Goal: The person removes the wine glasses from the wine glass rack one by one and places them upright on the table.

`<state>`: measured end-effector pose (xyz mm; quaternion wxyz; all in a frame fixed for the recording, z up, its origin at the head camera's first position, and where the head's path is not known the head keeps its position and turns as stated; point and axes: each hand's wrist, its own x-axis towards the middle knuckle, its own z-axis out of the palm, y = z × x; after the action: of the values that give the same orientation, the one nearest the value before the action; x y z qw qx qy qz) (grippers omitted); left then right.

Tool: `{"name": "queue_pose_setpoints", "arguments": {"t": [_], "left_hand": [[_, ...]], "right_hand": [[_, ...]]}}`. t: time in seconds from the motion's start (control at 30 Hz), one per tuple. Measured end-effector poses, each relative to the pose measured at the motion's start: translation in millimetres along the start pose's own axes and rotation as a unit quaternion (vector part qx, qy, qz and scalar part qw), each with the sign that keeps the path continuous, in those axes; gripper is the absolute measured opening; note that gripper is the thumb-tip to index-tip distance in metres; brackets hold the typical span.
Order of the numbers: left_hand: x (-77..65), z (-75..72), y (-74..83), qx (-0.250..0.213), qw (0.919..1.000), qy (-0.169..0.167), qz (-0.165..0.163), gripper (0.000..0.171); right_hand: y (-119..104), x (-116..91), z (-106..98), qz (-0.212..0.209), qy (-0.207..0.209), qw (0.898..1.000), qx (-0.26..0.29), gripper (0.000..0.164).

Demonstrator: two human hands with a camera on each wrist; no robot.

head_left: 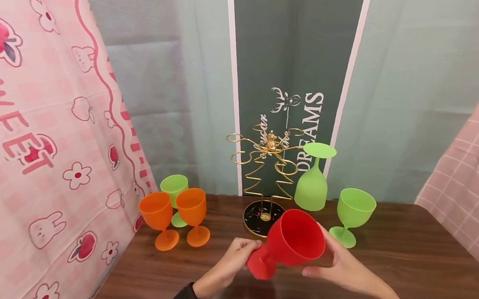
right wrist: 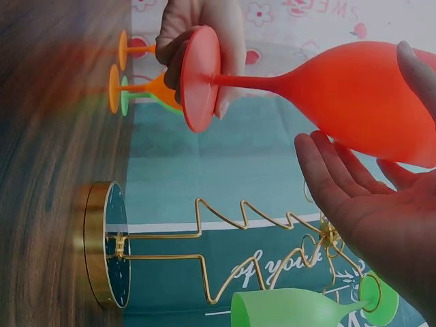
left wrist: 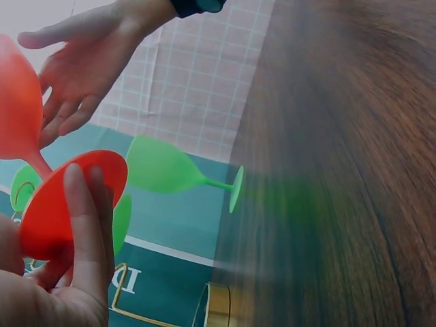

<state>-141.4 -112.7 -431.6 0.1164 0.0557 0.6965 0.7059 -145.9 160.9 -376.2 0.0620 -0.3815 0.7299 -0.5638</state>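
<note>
My left hand pinches the round foot of a red plastic goblet held tilted above the table, its mouth facing up and right. Around the bowl's other side is my right hand, fingers extended and thumb apart; the left wrist view shows it spread beside the bowl. Just behind stands a gold wire glass rack with loops at its top and a round black base. From its right side a green goblet hangs upside down by its foot.
Two orange goblets stand upright at the left, with a green goblet behind them. Another upright green goblet is right of the rack. The wooden table meets a curtain at the back.
</note>
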Motion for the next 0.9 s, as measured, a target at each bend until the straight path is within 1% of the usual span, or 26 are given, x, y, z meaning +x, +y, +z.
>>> {"name": "queue_pose_setpoints", "arguments": {"t": [0.13, 0.33, 0.4, 0.53, 0.73, 0.8, 0.9], "left_hand": [[0.7, -0.2, -2.2, -0.004, 1.0000, -0.005, -0.001, 0.040], [1.5, 2.4, -4.1, -0.012, 0.9999, -0.011, -0.003, 0.038], [0.8, 1.6, -5.3, -0.015, 0.9998, -0.013, -0.004, 0.037], [1.4, 1.6, -7.2, -0.018, 0.9994, -0.027, -0.011, 0.036], [3.0, 0.9, -8.7, -0.011, 0.9988, -0.046, -0.013, 0.036], [3.0, -0.4, -8.8, -0.012, 0.9985, -0.051, -0.020, 0.036], [2.9, -5.6, -9.1, -0.006, 0.9980, -0.057, -0.026, 0.036]], "right_hand": [[1.0, 0.5, 2.4, -0.012, 0.011, 1.000, 0.002, 0.079], [4.2, -1.3, 9.0, -0.010, 0.032, 0.999, 0.022, 0.071], [5.6, -0.2, 11.8, -0.015, 0.035, 0.999, 0.028, 0.072], [6.5, 1.7, 13.8, -0.032, 0.045, 0.998, 0.033, 0.077], [4.0, 4.7, 15.2, -0.016, 0.065, 0.997, 0.025, 0.078], [3.8, 6.0, 15.3, -0.009, 0.073, 0.997, 0.030, 0.077], [2.3, 8.6, 13.5, 0.005, 0.097, 0.995, 0.018, 0.078]]}}
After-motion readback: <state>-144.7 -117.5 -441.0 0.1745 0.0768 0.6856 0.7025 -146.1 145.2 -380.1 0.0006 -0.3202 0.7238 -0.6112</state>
